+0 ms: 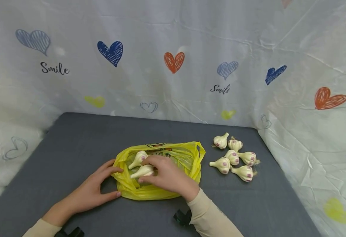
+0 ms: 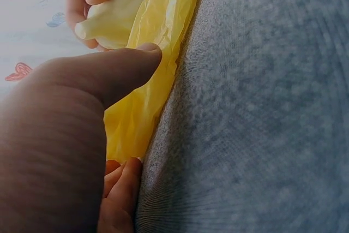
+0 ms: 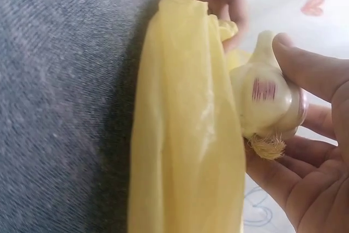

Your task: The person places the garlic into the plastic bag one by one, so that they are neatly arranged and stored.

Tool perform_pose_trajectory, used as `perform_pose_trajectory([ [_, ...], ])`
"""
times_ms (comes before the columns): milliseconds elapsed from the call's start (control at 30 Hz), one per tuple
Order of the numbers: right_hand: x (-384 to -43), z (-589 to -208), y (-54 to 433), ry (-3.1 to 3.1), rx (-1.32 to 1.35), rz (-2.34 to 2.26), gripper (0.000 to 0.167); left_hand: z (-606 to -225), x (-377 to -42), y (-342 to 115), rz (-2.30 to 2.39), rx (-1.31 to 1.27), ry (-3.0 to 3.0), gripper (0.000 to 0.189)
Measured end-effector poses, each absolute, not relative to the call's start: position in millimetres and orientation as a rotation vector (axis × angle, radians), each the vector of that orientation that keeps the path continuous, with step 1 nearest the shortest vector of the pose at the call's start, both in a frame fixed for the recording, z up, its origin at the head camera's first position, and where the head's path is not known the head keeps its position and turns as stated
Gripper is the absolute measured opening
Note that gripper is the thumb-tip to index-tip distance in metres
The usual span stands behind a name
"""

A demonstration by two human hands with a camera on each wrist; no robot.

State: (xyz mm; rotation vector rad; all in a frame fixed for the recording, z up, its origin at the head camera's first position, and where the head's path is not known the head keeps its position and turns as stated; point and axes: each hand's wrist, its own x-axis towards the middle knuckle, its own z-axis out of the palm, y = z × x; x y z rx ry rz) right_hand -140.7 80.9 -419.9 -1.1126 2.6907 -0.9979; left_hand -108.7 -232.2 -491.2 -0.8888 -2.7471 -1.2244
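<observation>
A yellow plastic bag (image 1: 158, 195) lies on the grey table with its mouth spread. At its left end is my left hand (image 1: 94, 191), fingertips at the rim and thumb against the near side, spread well apart. My right hand (image 1: 168, 174) holds a garlic bulb (image 1: 143, 171) over the bag's mouth, stem pointing left. In the right wrist view the purple-marked garlic bulb (image 3: 267, 94) sits between thumb and fingers, its roots downward, beside the bag's yellow wall (image 3: 185, 118). Another garlic bulb (image 1: 138, 160) is inside the bag, just behind the held one.
Several garlic bulbs (image 1: 231, 157) lie in a loose group on the table, right of the bag. The dark grey tabletop (image 1: 101, 131) reaches back to a white curtain (image 1: 143, 82) printed with hearts and the word "Smile".
</observation>
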Motion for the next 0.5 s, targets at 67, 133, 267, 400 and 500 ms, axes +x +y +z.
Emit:
perform_pose_trajectory([
  [67,-140,-422,80,2.68,-1.119,-0.991,0.051,-491,-108,-232,-1.222,-0.887,-2.747,0.062],
  [133,-140,-423,80,2.676,-1.127,-0.978,0.051,-492,-107,-232,-1.221,-0.883,-2.749,0.062],
  [267,-140,-426,77,2.677,-1.142,-0.954,0.053,-492,-107,-232,-1.213,-0.881,-2.753,0.062],
  [400,-141,-429,74,2.675,-1.162,-0.935,0.051,-492,-107,-232,-1.195,-0.887,-2.747,0.061],
  [500,-142,-432,71,2.672,-1.168,-0.91,0.048,-492,-108,-232,-1.193,-0.893,-2.74,0.061],
])
